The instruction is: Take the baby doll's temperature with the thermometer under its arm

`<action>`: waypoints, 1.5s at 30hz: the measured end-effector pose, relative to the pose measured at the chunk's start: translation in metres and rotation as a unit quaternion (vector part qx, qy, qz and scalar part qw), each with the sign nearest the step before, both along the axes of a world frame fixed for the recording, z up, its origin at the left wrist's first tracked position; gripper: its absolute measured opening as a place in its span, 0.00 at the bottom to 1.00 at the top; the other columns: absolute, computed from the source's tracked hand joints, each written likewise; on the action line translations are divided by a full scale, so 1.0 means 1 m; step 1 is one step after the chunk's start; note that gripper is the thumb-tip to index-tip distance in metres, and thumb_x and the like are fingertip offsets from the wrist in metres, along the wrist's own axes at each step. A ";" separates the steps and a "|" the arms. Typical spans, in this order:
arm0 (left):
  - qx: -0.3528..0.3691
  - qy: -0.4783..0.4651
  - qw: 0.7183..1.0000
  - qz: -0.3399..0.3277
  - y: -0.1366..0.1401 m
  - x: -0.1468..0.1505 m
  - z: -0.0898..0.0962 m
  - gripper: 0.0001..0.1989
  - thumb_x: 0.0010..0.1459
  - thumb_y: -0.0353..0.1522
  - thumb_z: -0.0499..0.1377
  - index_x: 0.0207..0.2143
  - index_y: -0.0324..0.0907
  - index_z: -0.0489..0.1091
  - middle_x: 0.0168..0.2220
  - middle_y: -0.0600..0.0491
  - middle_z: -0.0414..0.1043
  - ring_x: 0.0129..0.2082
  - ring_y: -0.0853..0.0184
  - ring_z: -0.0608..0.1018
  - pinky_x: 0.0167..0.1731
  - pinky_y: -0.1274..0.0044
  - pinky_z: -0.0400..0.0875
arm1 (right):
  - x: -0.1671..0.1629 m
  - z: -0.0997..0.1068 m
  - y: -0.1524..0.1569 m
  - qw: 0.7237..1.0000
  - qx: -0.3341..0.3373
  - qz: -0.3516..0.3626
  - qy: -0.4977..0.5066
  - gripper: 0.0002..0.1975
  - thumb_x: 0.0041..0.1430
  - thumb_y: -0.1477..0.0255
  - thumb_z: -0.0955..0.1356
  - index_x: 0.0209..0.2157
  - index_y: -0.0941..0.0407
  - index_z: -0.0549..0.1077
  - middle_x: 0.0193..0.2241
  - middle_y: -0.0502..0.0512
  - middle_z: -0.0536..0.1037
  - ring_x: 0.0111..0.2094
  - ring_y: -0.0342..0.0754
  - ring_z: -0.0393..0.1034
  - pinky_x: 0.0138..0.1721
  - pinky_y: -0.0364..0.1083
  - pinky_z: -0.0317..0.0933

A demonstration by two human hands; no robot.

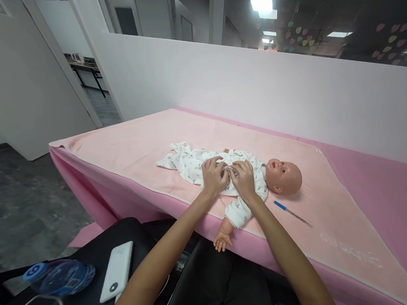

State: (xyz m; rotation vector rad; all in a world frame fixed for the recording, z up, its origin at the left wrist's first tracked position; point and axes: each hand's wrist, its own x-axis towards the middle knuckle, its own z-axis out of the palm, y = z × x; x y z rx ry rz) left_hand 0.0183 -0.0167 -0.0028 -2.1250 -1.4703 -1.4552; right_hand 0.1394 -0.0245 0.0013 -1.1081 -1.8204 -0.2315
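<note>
A baby doll (286, 178) lies on its back on the pink-covered table, head to the right. It wears a white printed onesie (190, 165). Over the doll's middle, my left hand (214, 176) and my right hand (242, 177) meet with fingertips close together. Both are closed in a pinch on the front edge of the onesie, where a bit of fabric shows between them. Whatever fastener may be there is hidden by my fingers. One doll arm (224, 233) hangs over the table's near edge, below my right wrist.
A blue-capped pen (293, 213) lies near the doll's head on the pink cloth (118, 149). To the lower left, a black chair (132, 228) holds a water bottle (60, 276) and a white power bank (117, 269) with a cable. A white wall (255, 87) runs behind the table.
</note>
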 end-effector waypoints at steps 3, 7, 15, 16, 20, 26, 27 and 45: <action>0.004 -0.002 1.000 -0.003 0.000 0.000 0.000 0.05 0.49 0.29 0.53 0.29 0.43 0.68 0.44 0.51 0.68 0.44 0.59 0.67 0.44 0.66 0.57 | 0.000 0.000 0.000 1.000 0.003 -0.003 -0.004 0.08 0.57 0.73 0.62 0.31 0.54 0.73 0.35 0.53 0.73 0.40 0.47 0.65 0.54 0.52 0.51; 0.001 -0.005 1.000 -0.007 -0.001 0.000 0.000 0.07 0.46 0.28 0.54 0.31 0.44 0.67 0.44 0.51 0.68 0.45 0.59 0.67 0.46 0.66 0.57 | 0.000 0.001 0.000 1.000 -0.002 -0.004 -0.003 0.08 0.57 0.73 0.62 0.31 0.54 0.73 0.35 0.54 0.73 0.40 0.47 0.65 0.53 0.52 0.52; -0.004 0.011 1.000 0.001 0.000 0.001 0.000 0.06 0.47 0.28 0.53 0.30 0.44 0.67 0.45 0.50 0.68 0.44 0.58 0.67 0.45 0.65 0.56 | 0.000 0.002 -0.001 1.000 0.001 -0.009 -0.004 0.08 0.57 0.73 0.62 0.31 0.54 0.73 0.36 0.55 0.73 0.41 0.48 0.64 0.52 0.52 0.54; -0.004 0.008 1.000 0.000 0.001 0.001 -0.001 0.06 0.47 0.27 0.53 0.30 0.44 0.67 0.44 0.50 0.68 0.44 0.58 0.67 0.45 0.65 0.57 | 0.000 0.003 -0.001 1.000 0.002 -0.009 -0.005 0.08 0.57 0.73 0.62 0.31 0.54 0.73 0.36 0.55 0.73 0.41 0.48 0.64 0.52 0.52 0.54; -0.009 0.001 1.000 -0.007 0.002 0.000 -0.001 0.06 0.48 0.27 0.52 0.30 0.43 0.66 0.44 0.50 0.68 0.44 0.58 0.67 0.45 0.65 0.57 | 0.000 0.002 -0.001 1.000 0.008 -0.010 -0.008 0.08 0.57 0.73 0.62 0.31 0.54 0.73 0.37 0.55 0.73 0.41 0.48 0.64 0.52 0.52 0.54; -0.006 -0.025 0.999 -0.022 0.000 0.000 0.000 0.06 0.49 0.27 0.52 0.30 0.44 0.65 0.42 0.51 0.69 0.44 0.60 0.68 0.45 0.66 0.56 | 0.000 0.003 -0.002 1.000 0.004 -0.009 -0.008 0.08 0.58 0.73 0.61 0.32 0.54 0.72 0.37 0.55 0.73 0.42 0.48 0.65 0.52 0.51 0.53; -0.008 -0.030 0.999 -0.024 0.000 0.000 0.000 0.06 0.49 0.27 0.52 0.29 0.44 0.65 0.42 0.51 0.69 0.44 0.61 0.68 0.45 0.66 0.56 | 0.000 0.003 -0.002 1.000 0.004 -0.006 -0.007 0.08 0.59 0.72 0.61 0.32 0.54 0.72 0.36 0.54 0.73 0.41 0.47 0.65 0.52 0.51 0.53; -0.021 -0.121 0.991 -0.061 -0.002 -0.001 0.003 0.05 0.49 0.26 0.54 0.26 0.44 0.67 0.33 0.53 0.69 0.38 0.64 0.69 0.44 0.69 0.57 | -0.001 0.002 -0.002 1.000 -0.012 -0.004 -0.002 0.10 0.61 0.71 0.59 0.32 0.55 0.70 0.29 0.50 0.76 0.33 0.44 0.68 0.52 0.49 0.50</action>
